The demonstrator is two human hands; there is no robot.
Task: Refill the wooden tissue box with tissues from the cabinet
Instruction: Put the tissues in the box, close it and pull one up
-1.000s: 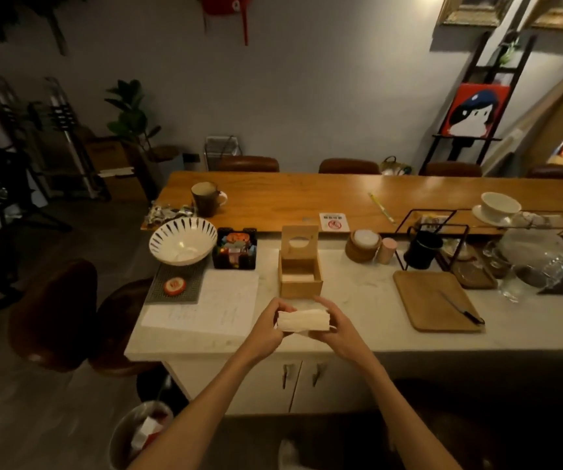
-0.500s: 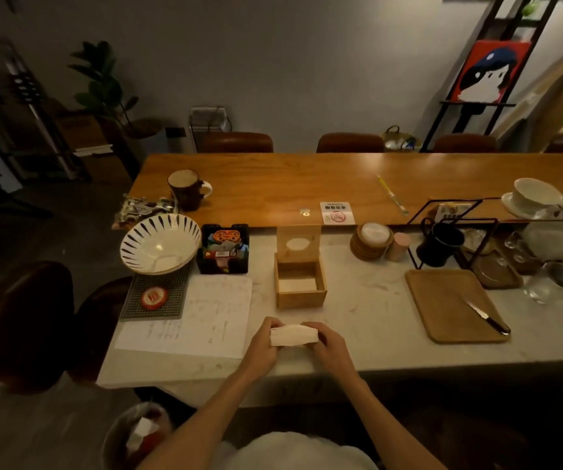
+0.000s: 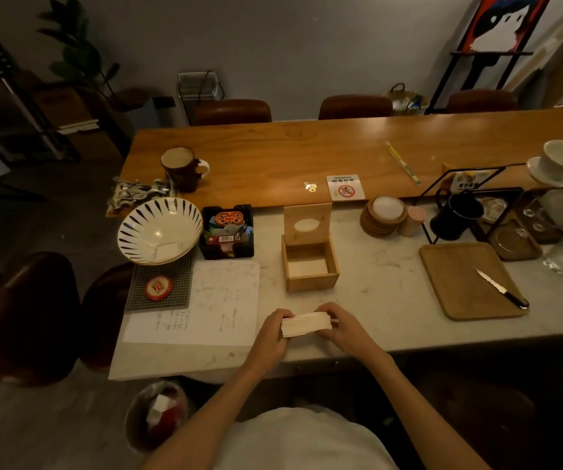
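A white stack of tissues (image 3: 305, 324) is held between both hands just above the marble counter (image 3: 378, 300), near its front edge. My left hand (image 3: 270, 334) grips the stack's left end and my right hand (image 3: 341, 325) grips its right end. The wooden tissue box (image 3: 309, 262) stands a little beyond the stack, its lid with an oval hole tipped up at the back. A thin pale layer shows at the bottom of the box.
A sheet of paper (image 3: 205, 303) lies left of the hands, with a striped bowl (image 3: 159, 230) and a black caddy (image 3: 227, 230) behind it. At right lies a wooden tray (image 3: 466, 283) with a knife (image 3: 500, 287). Coasters (image 3: 383, 215) and a black mug (image 3: 456, 213) stand behind.
The view has dropped and come closer to the counter. Both hands with the tissue stack have moved forward over the counter, toward the open box.
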